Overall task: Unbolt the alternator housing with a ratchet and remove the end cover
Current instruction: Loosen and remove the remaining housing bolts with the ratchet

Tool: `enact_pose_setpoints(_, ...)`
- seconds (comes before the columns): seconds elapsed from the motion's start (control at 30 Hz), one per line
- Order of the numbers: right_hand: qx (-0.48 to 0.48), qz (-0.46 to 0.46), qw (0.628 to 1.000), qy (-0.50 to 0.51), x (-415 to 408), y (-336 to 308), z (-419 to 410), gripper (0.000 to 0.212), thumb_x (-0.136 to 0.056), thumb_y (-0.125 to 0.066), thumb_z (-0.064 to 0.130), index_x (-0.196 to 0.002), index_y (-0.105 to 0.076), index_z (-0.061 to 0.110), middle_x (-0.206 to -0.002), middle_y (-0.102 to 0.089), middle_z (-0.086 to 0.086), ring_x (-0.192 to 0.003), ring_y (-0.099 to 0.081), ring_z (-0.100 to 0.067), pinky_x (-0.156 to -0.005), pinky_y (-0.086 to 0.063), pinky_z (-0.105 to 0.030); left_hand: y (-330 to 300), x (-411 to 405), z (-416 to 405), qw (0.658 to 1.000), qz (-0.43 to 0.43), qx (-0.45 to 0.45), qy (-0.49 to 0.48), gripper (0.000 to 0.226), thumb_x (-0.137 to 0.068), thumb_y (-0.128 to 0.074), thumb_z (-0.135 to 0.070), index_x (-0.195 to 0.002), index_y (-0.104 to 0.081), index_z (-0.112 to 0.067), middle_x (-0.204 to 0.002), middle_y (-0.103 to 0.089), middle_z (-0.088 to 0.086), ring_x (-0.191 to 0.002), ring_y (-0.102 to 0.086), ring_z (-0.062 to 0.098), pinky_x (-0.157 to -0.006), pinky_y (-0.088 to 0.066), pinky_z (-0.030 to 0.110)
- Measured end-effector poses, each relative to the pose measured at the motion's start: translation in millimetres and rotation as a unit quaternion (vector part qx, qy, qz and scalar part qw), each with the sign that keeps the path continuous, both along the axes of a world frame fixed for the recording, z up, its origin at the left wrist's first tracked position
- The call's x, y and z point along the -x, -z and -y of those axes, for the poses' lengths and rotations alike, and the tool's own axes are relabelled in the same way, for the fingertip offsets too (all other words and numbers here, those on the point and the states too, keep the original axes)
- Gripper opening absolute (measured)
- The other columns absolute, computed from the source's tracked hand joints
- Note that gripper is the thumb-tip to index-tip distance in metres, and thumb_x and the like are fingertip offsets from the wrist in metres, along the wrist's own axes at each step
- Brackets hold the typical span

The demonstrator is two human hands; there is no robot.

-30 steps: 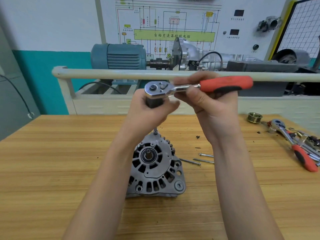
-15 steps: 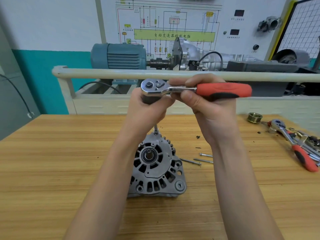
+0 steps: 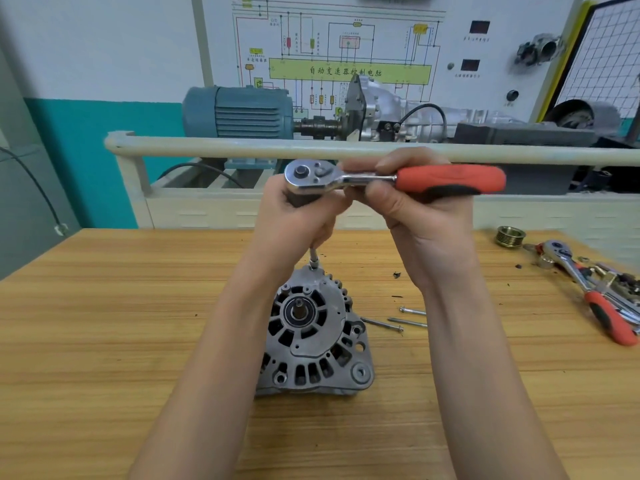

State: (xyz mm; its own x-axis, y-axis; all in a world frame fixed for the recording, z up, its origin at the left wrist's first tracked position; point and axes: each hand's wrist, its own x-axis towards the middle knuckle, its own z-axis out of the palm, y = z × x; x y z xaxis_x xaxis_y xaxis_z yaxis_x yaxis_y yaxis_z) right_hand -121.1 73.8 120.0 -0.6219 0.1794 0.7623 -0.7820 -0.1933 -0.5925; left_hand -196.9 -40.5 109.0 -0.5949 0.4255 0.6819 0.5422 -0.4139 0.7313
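The alternator (image 3: 313, 336) stands on the wooden surface (image 3: 104, 323), end cover up, its far-edge bolt engaged by the extension (image 3: 314, 259) under the ratchet (image 3: 391, 180). The left hand (image 3: 298, 216) grips the socket body below the ratchet head; the right hand (image 3: 415, 206) pinches the shank just ahead of the red handle. Keep the extension vertical over the bolt — side load may slip the bit. Three long bolts (image 3: 398, 322) lie just beside the housing, so this is probably the last.
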Motion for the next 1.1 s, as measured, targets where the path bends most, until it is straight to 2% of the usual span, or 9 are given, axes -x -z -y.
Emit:
enact_pose_setpoints(0.13,0.005,0.003,1.000,0.013,2,0,0,0.026,-0.068,-0.079,0.013,-0.089,-0.064,0.011,-0.085,-0.074,-0.008,-0.084,-0.071,-0.025,-0.078,-0.053,-0.035,2,0,6,0.998,-0.036,0.041,0.010,0.025,-0.074,-0.065,-0.013,-0.059,-0.048,-0.002,-0.043,-0.037,-0.005,-0.037,-0.031,0.014,-0.043,-0.030,0.022)
enact_pose_setpoints(0.27,0.052,0.032,0.998,-0.012,3,1,2,0.023,-0.079,-0.062,0.002,-0.100,-0.056,0.004,-0.081,-0.075,-0.003,-0.080,-0.072,-0.019,-0.073,-0.056,-0.030,1,-2,11,0.990,-0.084,0.111,0.040,0.026,-0.069,-0.068,-0.025,-0.051,-0.049,-0.025,-0.043,-0.040,-0.001,-0.039,-0.034,0.019,-0.046,-0.031,0.028)
enact_pose_setpoints(0.43,0.041,0.026,0.999,-0.022,1,-1,3,0.025,-0.073,-0.067,0.007,-0.095,-0.057,0.004,-0.083,-0.074,-0.004,-0.081,-0.071,-0.019,-0.076,-0.055,-0.031,1,-2,5,0.998,-0.031,0.044,0.025,0.026,-0.070,-0.068,-0.014,-0.052,-0.050,-0.024,-0.041,-0.036,-0.009,-0.035,-0.028,0.014,-0.043,-0.027,0.021)
enact_pose_setpoints(0.53,-0.017,-0.002,1.000,0.022,0,-1,1,0.025,-0.068,-0.078,0.002,-0.085,-0.060,0.008,-0.086,-0.074,-0.006,-0.084,-0.070,-0.022,-0.078,-0.052,-0.031,0,-1,0,1.000,0.019,-0.014,-0.006,0.012,-0.074,-0.059,-0.004,-0.066,-0.052,0.001,-0.042,-0.034,-0.007,-0.036,-0.026,0.011,-0.041,-0.024,0.018)
enact_pose_setpoints(0.63,-0.020,-0.011,1.000,0.017,1,1,1,0.022,-0.070,-0.075,-0.002,-0.084,-0.063,0.011,-0.086,-0.074,-0.006,-0.085,-0.071,-0.023,-0.078,-0.052,-0.032,1,1,3,1.000,0.009,-0.001,-0.005,0.020,-0.074,-0.063,-0.006,-0.067,-0.050,0.007,-0.044,-0.036,-0.005,-0.036,-0.028,0.012,-0.041,-0.027,0.019)
enact_pose_setpoints(0.77,0.049,0.025,0.998,-0.016,1,-1,3,0.025,-0.072,-0.066,0.004,-0.096,-0.057,0.006,-0.080,-0.075,-0.003,-0.079,-0.072,-0.018,-0.072,-0.055,-0.029,3,3,10,0.994,-0.069,0.083,0.033,0.030,-0.070,-0.069,-0.022,-0.050,-0.047,-0.021,-0.045,-0.039,-0.003,-0.039,-0.033,0.017,-0.046,-0.032,0.022)
enact_pose_setpoints(0.87,0.067,0.038,0.997,-0.032,2,-1,5,0.028,-0.073,-0.064,0.008,-0.100,-0.056,0.005,-0.081,-0.075,-0.003,-0.079,-0.072,-0.017,-0.073,-0.056,-0.030,3,6,11,0.992,-0.072,0.084,0.063,0.029,-0.070,-0.069,-0.021,-0.050,-0.049,-0.027,-0.044,-0.039,-0.005,-0.039,-0.034,0.016,-0.046,-0.032,0.021)
enact_pose_setpoints(1.0,0.041,0.031,0.998,-0.032,3,1,12,0.025,-0.075,-0.066,0.009,-0.098,-0.058,0.006,-0.084,-0.074,-0.003,-0.082,-0.071,-0.019,-0.076,-0.056,-0.031,4,9,13,0.992,-0.072,0.067,0.080,0.026,-0.070,-0.065,-0.017,-0.050,-0.049,-0.023,-0.043,-0.038,-0.006,-0.036,-0.033,0.011,-0.045,-0.031,0.019)
enact_pose_setpoints(1.1,-0.011,-0.006,1.000,0.008,2,2,11,0.019,-0.074,-0.074,0.003,-0.088,-0.063,0.010,-0.089,-0.074,-0.006,-0.088,-0.071,-0.024,-0.081,-0.053,-0.034,2,9,9,0.998,-0.007,-0.004,0.055,0.016,-0.067,-0.063,-0.018,-0.064,-0.055,-0.004,-0.044,-0.037,-0.006,-0.036,-0.028,0.011,-0.043,-0.027,0.019)
